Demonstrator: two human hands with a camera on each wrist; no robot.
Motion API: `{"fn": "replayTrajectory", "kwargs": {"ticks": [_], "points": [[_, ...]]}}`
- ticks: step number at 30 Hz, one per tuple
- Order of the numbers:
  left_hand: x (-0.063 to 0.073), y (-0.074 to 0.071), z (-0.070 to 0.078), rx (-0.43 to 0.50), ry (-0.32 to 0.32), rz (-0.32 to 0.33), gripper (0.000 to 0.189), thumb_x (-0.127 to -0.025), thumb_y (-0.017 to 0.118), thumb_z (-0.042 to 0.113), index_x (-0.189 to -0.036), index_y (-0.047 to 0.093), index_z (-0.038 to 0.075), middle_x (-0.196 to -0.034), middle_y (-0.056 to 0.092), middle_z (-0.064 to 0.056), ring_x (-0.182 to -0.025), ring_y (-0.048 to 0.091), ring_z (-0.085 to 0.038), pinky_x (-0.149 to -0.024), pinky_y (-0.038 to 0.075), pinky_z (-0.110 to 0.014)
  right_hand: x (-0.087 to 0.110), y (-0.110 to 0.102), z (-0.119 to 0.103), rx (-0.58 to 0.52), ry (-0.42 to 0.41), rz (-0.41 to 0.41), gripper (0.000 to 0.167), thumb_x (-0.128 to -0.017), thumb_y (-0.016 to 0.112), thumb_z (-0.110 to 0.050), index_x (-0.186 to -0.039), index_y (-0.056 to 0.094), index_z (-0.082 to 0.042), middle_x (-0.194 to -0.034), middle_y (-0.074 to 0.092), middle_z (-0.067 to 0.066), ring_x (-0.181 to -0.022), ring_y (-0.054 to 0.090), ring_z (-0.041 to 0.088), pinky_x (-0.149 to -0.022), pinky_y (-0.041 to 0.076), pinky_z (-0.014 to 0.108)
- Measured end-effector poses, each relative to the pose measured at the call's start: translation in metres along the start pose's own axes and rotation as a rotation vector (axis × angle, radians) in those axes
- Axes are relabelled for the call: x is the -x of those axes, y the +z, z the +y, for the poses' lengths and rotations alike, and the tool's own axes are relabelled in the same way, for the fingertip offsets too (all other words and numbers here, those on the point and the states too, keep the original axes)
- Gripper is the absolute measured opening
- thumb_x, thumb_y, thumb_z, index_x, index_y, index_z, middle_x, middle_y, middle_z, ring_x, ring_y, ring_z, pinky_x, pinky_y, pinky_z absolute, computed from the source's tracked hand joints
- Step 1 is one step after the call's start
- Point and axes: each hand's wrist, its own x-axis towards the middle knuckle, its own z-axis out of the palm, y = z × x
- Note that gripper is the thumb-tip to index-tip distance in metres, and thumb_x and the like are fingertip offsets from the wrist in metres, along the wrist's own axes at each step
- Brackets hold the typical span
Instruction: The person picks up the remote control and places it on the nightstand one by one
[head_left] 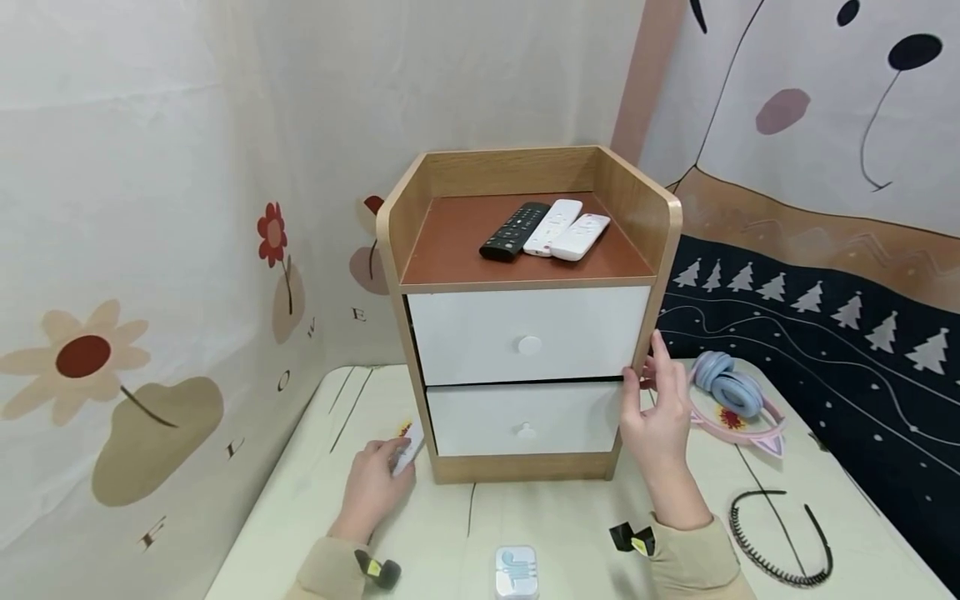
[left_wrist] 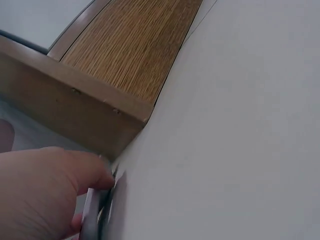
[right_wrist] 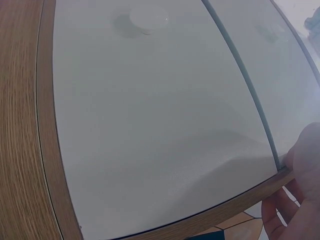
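Note:
A small wooden cabinet [head_left: 525, 468] with two white drawers stands on the table. Both its upper drawer [head_left: 465, 342] and lower drawer [head_left: 472, 425] are closed. Low at the cabinet's left side, my left hand [head_left: 375, 483] grips a flat white thing [head_left: 408, 450] with a red and yellow print; its kind is hidden by the fingers. In the left wrist view the thumb and fingers pinch that thing close to the cabinet's bottom corner [left_wrist: 142, 117]. My right hand [head_left: 660, 421] holds the cabinet's right front edge, thumb on the front near the gap between drawers, fingers along the side.
On the cabinet's top lie a black remote [head_left: 516, 231] and two white remotes [head_left: 553, 227]. To the right are headphones [head_left: 731, 392] with a pink band and a black hairband [head_left: 780, 567]. A clear case with earphones [head_left: 516, 572] lies in front.

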Motion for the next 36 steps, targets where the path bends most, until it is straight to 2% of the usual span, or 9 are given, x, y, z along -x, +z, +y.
{"fn": "replayTrajectory", "kwargs": {"ticks": [4, 8, 11, 13, 16, 21, 25, 30, 36], "points": [[0.001, -0.009, 0.001, -0.049, -0.013, -0.010, 0.045, -0.096, 0.076, 0.022, -0.141, 0.076, 0.017, -0.131, 0.072, -0.023, -0.107, 0.069, -0.035, -0.087, 0.058, -0.053, 0.000, -0.001, 0.001, -0.001, 0.000, -0.004, 0.069, -0.099, 0.070, 0.008, -0.163, 0.049, -0.003, -0.114, 0.061, 0.031, -0.094, 0.064, 0.036, -0.093, 0.042, 0.000], [0.002, -0.016, 0.003, -0.082, -0.031, -0.084, 0.053, -0.093, 0.076, 0.021, -0.146, 0.073, 0.019, -0.124, 0.070, -0.021, -0.090, 0.062, -0.024, -0.072, 0.050, -0.037, 0.000, -0.001, 0.002, 0.006, 0.002, -0.007, 0.069, -0.099, 0.070, 0.007, -0.164, 0.049, -0.004, -0.114, 0.061, 0.030, -0.094, 0.064, 0.036, -0.093, 0.042, 0.000], [0.002, -0.018, 0.004, -0.076, -0.039, -0.119, 0.057, -0.091, 0.075, 0.019, -0.148, 0.071, 0.017, -0.118, 0.070, -0.018, -0.084, 0.057, -0.020, -0.068, 0.046, -0.031, 0.000, -0.001, 0.002, 0.008, 0.000, -0.004, 0.069, -0.099, 0.069, 0.008, -0.164, 0.048, -0.004, -0.114, 0.061, 0.031, -0.093, 0.064, 0.037, -0.093, 0.042, 0.000], [0.001, -0.019, 0.004, -0.053, -0.046, -0.118, 0.056, -0.090, 0.075, 0.019, -0.146, 0.072, 0.015, -0.114, 0.070, -0.017, -0.081, 0.056, -0.019, -0.067, 0.045, -0.030, 0.000, -0.001, 0.002, 0.008, -0.006, 0.003, 0.069, -0.098, 0.069, 0.009, -0.163, 0.049, -0.003, -0.113, 0.061, 0.030, -0.093, 0.064, 0.037, -0.093, 0.042, 0.000], [0.001, -0.020, 0.003, -0.021, -0.047, -0.099, 0.052, -0.088, 0.079, 0.019, -0.140, 0.076, 0.012, -0.108, 0.072, -0.015, -0.081, 0.059, -0.019, -0.067, 0.048, -0.031, 0.000, 0.000, 0.003, 0.008, -0.003, 0.001, 0.069, -0.099, 0.069, 0.008, -0.163, 0.049, -0.003, -0.114, 0.061, 0.031, -0.094, 0.064, 0.038, -0.093, 0.042, 0.000], [-0.002, -0.021, 0.005, 0.012, -0.061, -0.064, 0.047, -0.086, 0.083, 0.023, -0.132, 0.080, 0.012, -0.112, 0.076, -0.017, -0.088, 0.068, -0.020, -0.071, 0.055, -0.032, -0.001, -0.001, 0.002, 0.006, 0.004, -0.006, 0.068, -0.099, 0.069, 0.007, -0.163, 0.049, -0.003, -0.115, 0.061, 0.031, -0.097, 0.064, 0.038, -0.094, 0.042, 0.001], [-0.006, -0.025, 0.012, 0.044, -0.037, -0.014, 0.039, -0.086, 0.080, 0.022, -0.124, 0.082, 0.010, -0.113, 0.078, -0.018, -0.084, 0.068, -0.019, -0.067, 0.053, -0.030, -0.002, -0.002, 0.002, -0.001, 0.001, 0.003, 0.068, -0.099, 0.069, 0.009, -0.163, 0.049, -0.003, -0.114, 0.061, 0.032, -0.096, 0.064, 0.038, -0.094, 0.042, 0.000], [-0.006, -0.039, 0.025, 0.060, 0.005, 0.087, 0.032, -0.086, 0.080, 0.022, -0.115, 0.084, 0.010, -0.104, 0.079, -0.015, -0.084, 0.068, -0.021, -0.067, 0.052, -0.030, -0.003, -0.003, 0.000, -0.001, 0.026, -0.012, 0.068, -0.100, 0.069, 0.006, -0.164, 0.048, -0.004, -0.115, 0.060, 0.032, -0.097, 0.063, 0.038, -0.095, 0.041, -0.001], [-0.004, -0.064, 0.039, 0.082, 0.018, 0.185, 0.031, -0.087, 0.082, 0.024, -0.116, 0.084, 0.012, -0.103, 0.078, -0.012, -0.089, 0.070, -0.023, -0.068, 0.051, -0.029, 0.000, -0.002, 0.001, 0.000, 0.051, -0.026, 0.067, -0.101, 0.069, 0.004, -0.164, 0.047, -0.004, -0.115, 0.060, 0.033, -0.099, 0.062, 0.038, -0.095, 0.041, -0.001]]}}
